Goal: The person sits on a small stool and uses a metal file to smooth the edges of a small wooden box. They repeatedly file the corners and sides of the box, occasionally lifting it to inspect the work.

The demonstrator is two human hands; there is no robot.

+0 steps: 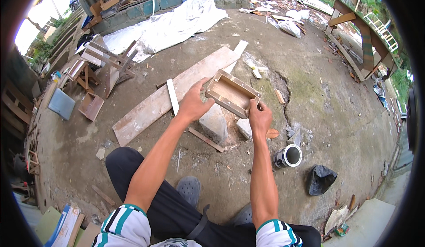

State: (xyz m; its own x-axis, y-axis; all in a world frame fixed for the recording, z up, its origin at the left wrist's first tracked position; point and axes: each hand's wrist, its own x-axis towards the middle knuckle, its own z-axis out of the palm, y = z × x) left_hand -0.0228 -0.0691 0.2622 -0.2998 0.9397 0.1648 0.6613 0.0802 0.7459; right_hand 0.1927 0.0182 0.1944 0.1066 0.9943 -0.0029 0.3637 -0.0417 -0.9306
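I saw both hands holding a small open wooden box frame [232, 93] up in the air, tilted, over the concrete ground [336, 114]. My left hand [195, 103] gripped its left end, fingers curled around the near corner. My right hand [260, 116] pinched the lower right corner, thumb on the rim. The frame sat between the two hands, above a grey stone block [214, 124]. A long plank [177, 92] lay behind it, and an open tin can [288, 155] stood just right of my right forearm.
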